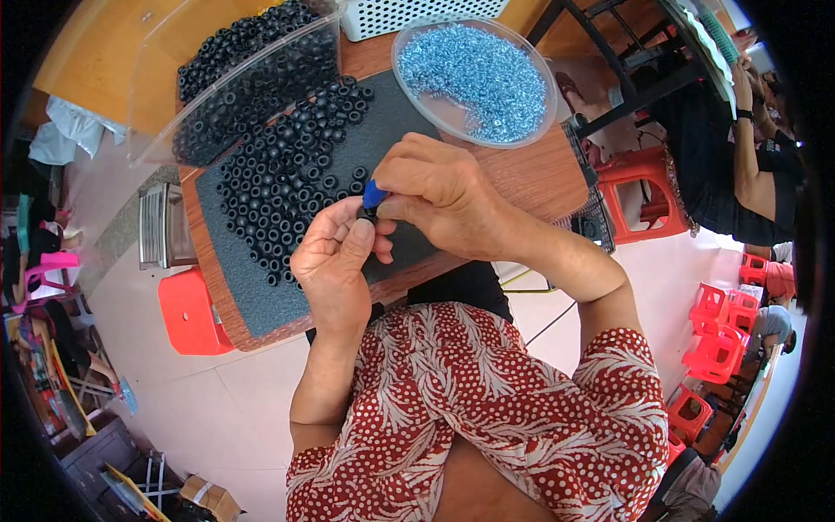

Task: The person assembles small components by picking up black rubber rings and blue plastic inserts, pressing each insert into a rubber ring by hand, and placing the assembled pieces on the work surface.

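Over the near edge of the dark mat (248, 304), my two hands meet. My left hand (335, 257) pinches a small black ring (366, 212) between thumb and fingertips, partly covered by the fingers. Closed around a small blue-handled tool (374, 193), my right hand (448, 193) brings its lower end against the ring; the tip is hidden. Many loose black rings (287, 161) lie spread on the mat left of and beyond my hands. Farther off, a shallow round clear tray (550, 117) holds a heap of tiny shiny light-blue pieces (474, 74).
A clear plastic bin (150, 143) full of black rings tilts at the far left of the wooden table (531, 174). Behind stands a white perforated basket (417, 14). Red stools (193, 311) flank the table. At the far right another person's arm (750, 165) shows.
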Demonstrator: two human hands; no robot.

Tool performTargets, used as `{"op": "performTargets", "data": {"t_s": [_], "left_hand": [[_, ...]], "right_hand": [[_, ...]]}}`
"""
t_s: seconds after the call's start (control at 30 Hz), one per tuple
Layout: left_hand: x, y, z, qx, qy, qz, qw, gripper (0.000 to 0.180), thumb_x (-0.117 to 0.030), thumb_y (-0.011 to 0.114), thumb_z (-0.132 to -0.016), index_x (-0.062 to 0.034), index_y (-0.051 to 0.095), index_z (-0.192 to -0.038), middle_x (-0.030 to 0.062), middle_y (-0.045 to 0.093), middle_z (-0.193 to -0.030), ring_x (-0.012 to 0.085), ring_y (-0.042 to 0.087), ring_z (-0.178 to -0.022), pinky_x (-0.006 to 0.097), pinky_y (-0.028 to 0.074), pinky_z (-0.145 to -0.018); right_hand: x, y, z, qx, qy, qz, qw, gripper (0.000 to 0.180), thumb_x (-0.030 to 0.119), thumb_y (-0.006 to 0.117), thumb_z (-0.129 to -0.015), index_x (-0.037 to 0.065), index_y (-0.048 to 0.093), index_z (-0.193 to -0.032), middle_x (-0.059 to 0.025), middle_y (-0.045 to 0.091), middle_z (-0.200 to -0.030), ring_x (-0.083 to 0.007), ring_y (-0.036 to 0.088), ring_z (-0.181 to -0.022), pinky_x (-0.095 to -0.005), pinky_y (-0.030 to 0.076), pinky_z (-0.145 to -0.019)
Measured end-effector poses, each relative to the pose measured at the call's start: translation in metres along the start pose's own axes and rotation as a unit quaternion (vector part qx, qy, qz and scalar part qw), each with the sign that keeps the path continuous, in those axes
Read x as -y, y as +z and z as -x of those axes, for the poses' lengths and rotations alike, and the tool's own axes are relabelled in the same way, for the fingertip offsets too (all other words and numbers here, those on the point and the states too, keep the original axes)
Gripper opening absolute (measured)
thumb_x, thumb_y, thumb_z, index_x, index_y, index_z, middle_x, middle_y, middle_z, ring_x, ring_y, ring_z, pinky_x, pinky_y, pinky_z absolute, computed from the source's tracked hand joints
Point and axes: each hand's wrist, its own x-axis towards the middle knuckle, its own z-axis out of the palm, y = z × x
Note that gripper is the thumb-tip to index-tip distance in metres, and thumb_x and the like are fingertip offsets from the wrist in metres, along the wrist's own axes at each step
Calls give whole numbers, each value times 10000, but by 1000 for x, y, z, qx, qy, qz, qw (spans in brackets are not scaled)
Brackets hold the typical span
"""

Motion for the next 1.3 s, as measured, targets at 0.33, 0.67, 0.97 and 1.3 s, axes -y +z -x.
{"op": "performTargets", "data": {"t_s": [0.33,0.67,0.97,1.3], "left_hand": [[1,-2,-1,2,-6,-12,1000,195,-57,551,-865,60,545,-1020,111,621,-802,117,555,-622,223,470,-563],[0,-4,-1,14,-44,23,999,215,-75,570,-855,62,545,-1018,121,625,-789,122,555,-592,221,464,-538],[3,-2,0,12,-29,0,1000,203,-62,557,-862,74,548,-1011,127,622,-775,117,549,-573,216,454,-504],[5,6,0,-7,-15,-6,1000,217,-55,563,-856,79,539,-1025,135,626,-783,123,559,-574,221,462,-502]], "right_hand": [[-1,3,1,7,-1,-18,1000,179,-24,664,-669,-2,594,-833,-79,590,-784,-214,553,-756,-309,458,-623],[-4,4,1,3,-33,4,999,198,-53,660,-632,8,560,-791,-81,564,-788,-227,518,-723,-316,430,-584],[-3,4,2,2,-48,15,999,179,-54,650,-629,13,534,-748,-87,554,-789,-253,510,-712,-327,427,-572],[-10,8,6,-42,-43,20,998,173,-24,667,-649,47,578,-778,-52,555,-760,-221,525,-714,-324,427,-623]]}}
